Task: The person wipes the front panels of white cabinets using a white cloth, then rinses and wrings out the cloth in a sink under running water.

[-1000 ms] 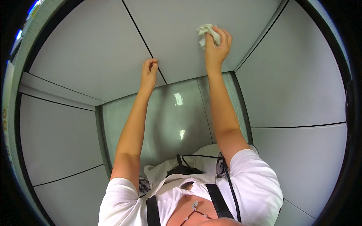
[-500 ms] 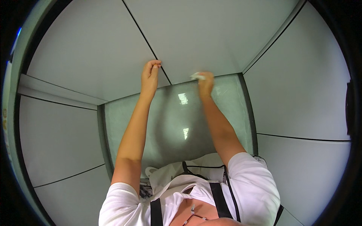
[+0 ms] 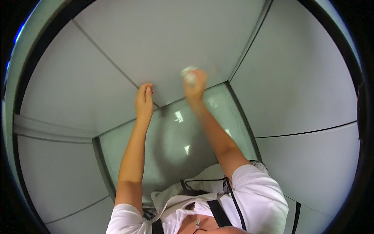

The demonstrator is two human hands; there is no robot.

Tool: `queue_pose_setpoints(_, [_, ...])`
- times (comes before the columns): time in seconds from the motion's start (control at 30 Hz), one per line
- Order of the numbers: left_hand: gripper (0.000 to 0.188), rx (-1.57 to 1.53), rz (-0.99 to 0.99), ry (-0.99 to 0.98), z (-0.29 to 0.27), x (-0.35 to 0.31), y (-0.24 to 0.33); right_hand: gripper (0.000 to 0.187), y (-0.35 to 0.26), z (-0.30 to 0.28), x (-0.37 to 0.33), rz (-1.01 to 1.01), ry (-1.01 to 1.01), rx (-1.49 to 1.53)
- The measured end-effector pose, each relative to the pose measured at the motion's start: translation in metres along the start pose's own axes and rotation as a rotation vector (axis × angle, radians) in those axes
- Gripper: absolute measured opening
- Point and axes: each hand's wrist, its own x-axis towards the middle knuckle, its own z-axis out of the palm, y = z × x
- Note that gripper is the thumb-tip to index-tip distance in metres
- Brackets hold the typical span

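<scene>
My right hand (image 3: 196, 87), blurred by motion, grips a crumpled white cloth (image 3: 189, 71) against or very close to the light grey wall panel (image 3: 175, 35) ahead of me. Whether the cloth is fabric or paper is hard to make out. Further left, my left hand (image 3: 144, 100) hovers beside the seam (image 3: 107, 56) between two panels. Its fingers curl in toward the thumb, and nothing shows in them. I cannot tell if its fingertips touch the wall.
Smooth grey panels, such as the right wall (image 3: 296, 74) and left wall (image 3: 58, 171), enclose me on the sides. A dark skirting strip (image 3: 243, 119) edges the glossy grey-green floor (image 3: 167, 144). A dark strap (image 3: 219, 213) crosses my white shirt.
The view has turned, so the wall seam and floor corner sit further left. My right hand has raised the cloth higher on the panel. My left hand stays curled near the seam.
</scene>
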Motion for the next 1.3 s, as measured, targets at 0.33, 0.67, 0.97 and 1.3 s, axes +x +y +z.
queue_pose_setpoints(0.33, [0.019, -0.027, 0.023, 0.029, 0.014, 0.003, -0.002, 0.03, 0.016, -0.042, 0.077, -0.064, -0.222, -0.081])
queue_pose_setpoints(0.67, [0.015, 0.079, 0.055, 0.067, 0.016, 0.003, -0.002, 0.032, 0.09, -0.086, 0.09, 0.245, 0.154, -0.193])
queue_pose_setpoints(0.97, [0.017, 0.286, 0.153, 0.019, 0.014, 0.003, 0.017, 0.05, 0.087, -0.063, 0.061, 0.432, 0.098, -0.167])
queue_pose_setpoints(1.3, [0.017, 0.323, 0.167, -0.015, 0.014, 0.01, 0.021, 0.059, -0.032, -0.026, 0.07, -0.339, -0.661, -0.446])
